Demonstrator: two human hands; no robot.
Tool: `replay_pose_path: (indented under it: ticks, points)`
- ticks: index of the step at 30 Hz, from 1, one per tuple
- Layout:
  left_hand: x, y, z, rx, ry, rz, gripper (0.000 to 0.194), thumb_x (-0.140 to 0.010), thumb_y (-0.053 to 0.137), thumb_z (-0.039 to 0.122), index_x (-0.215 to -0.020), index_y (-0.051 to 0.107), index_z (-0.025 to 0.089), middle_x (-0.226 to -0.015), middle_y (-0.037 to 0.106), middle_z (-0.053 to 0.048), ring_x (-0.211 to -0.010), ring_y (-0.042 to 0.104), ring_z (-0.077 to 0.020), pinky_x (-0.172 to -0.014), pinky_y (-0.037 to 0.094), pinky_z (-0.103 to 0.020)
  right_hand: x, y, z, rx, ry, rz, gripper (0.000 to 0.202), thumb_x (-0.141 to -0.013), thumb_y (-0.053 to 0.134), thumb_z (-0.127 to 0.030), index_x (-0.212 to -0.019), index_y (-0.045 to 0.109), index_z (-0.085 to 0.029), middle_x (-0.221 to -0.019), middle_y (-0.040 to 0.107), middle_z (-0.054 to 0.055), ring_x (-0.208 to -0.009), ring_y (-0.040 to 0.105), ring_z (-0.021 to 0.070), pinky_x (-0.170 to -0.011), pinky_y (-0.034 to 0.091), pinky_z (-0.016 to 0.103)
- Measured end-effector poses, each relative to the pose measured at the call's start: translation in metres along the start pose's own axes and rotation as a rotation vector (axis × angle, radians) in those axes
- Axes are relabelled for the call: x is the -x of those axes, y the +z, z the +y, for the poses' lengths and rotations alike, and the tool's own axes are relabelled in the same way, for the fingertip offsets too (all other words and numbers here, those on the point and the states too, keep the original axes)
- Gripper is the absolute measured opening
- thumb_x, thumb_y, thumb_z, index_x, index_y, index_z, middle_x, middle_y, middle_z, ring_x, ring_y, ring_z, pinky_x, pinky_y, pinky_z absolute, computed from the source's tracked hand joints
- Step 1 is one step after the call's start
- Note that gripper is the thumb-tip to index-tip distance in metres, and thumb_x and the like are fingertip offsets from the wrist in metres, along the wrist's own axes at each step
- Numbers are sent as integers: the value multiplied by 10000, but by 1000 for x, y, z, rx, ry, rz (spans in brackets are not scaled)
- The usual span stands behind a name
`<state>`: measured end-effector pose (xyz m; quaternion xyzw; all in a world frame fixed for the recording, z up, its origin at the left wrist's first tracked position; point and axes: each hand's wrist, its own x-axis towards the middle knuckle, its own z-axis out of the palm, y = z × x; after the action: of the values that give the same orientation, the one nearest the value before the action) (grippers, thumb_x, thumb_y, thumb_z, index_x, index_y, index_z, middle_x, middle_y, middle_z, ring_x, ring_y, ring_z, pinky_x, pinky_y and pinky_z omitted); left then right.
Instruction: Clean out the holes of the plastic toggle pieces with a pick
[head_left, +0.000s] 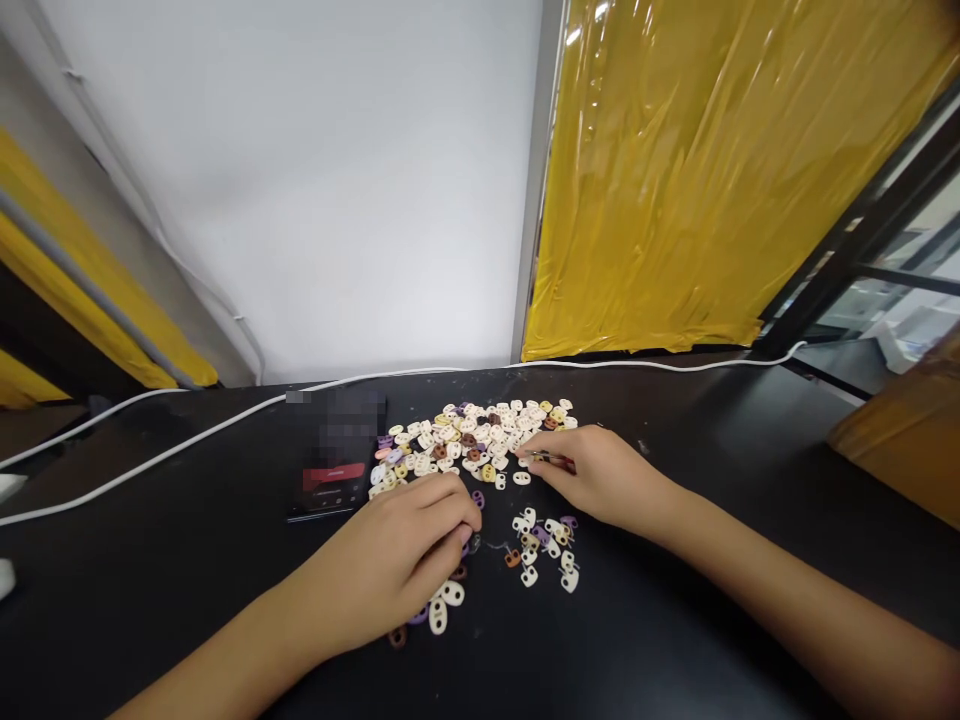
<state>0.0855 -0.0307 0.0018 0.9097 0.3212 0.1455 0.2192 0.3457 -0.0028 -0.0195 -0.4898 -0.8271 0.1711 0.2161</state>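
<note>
My left hand rests low over the table at the near side of a pile of small two-holed pieces, mostly cream, some purple, yellow and brown. Its thumb and fingers are pressed together; what is between them, if anything, is hidden. Purple, brown and cream pieces lie under and beside it. My right hand is closed around a slim tool with dark red and metal parts, its tip at the pile's right edge. A smaller group of pieces with thin pins or wires lies between the hands.
A dark phone with a lit red bar lies left of the pile. White cables run along the back of the black table. Behind stand a white wall panel and yellow plastic sheeting. A brown box is at right.
</note>
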Motion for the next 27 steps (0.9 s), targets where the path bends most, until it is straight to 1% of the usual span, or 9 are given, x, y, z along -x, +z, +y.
replay_pose_path:
  ticks: [4, 7, 8, 10, 12, 14, 17, 22, 27]
  points:
    - [0, 5, 0, 65, -1, 161, 225, -988, 410, 158, -1020, 625, 218, -1003, 637, -66, -913, 598, -215, -822, 473, -360, -2, 4, -2, -60, -73, 102, 229, -972, 530, -272, -931, 745, -205, -880, 695, 60, -800, 610, 195, -720, 424, 306]
    - [-2, 10, 5, 181, -144, 293, 175, -957, 504, 194, -1076, 625, 236, -896, 625, -33, -810, 598, -197, -784, 503, -364, 2, 3, -17, -279, -56, 148, 234, -964, 568, -339, -912, 735, -184, -831, 667, 50, -740, 570, 173, -695, 430, 303]
    - [-3, 12, 9, 275, -205, 330, 182, -936, 555, 210, -1101, 625, 241, -866, 626, -22, -769, 601, -188, -752, 518, -353, 5, 3, -24, -381, -9, 144, 252, -951, 589, -375, -876, 730, -181, -752, 644, 33, -681, 540, 161, -655, 418, 297]
    - [-4, 18, 16, 557, -264, 383, 224, -884, 652, 230, -1107, 641, 235, -921, 676, -29, -784, 644, -179, -743, 553, -332, 11, 3, -39, -611, 101, 81, 255, -919, 629, -395, -828, 706, -170, -729, 647, 28, -649, 525, 151, -618, 410, 289]
    - [-5, 24, 24, 788, -280, 406, 212, -847, 715, 244, -1055, 685, 220, -928, 727, -38, -813, 686, -180, -762, 577, -315, 17, 5, -52, -787, 142, 2, 242, -878, 679, -388, -779, 674, -167, -711, 648, 20, -640, 527, 142, -605, 410, 279]
    - [-5, 27, 30, 902, -314, 426, 156, -829, 749, 256, -978, 736, 211, -830, 749, -30, -749, 698, -167, -708, 588, -283, 22, 7, -60, -868, 157, -39, 248, -861, 701, -373, -738, 640, -166, -699, 643, 13, -641, 533, 136, -607, 414, 271]
    - [-5, 27, 32, 988, -357, 444, 114, -804, 784, 265, -901, 787, 203, -716, 754, -20, -646, 693, -144, -608, 585, -233, 26, 6, -64, -812, 137, -53, 230, -916, 640, -359, -779, 593, -181, -715, 623, -2, -651, 528, 130, -614, 413, 268]
    - [-6, 22, 25, 1094, -427, 470, 174, -769, 823, 287, -922, 819, 205, -758, 813, -39, -695, 757, -156, -655, 626, -206, 32, -4, -63, -574, 28, -127, 146, -1044, 387, -280, -953, 492, -232, -754, 578, -35, -671, 526, 124, -647, 415, 273]
    - [-5, 22, 27, 1094, -449, 517, 178, -744, 841, 266, -913, 826, 211, -761, 819, -28, -694, 774, -156, -660, 638, -185, 34, -2, -62, -466, -10, -107, 104, -1024, 414, -248, -946, 479, -228, -756, 561, -33, -639, 507, 120, -613, 402, 268]
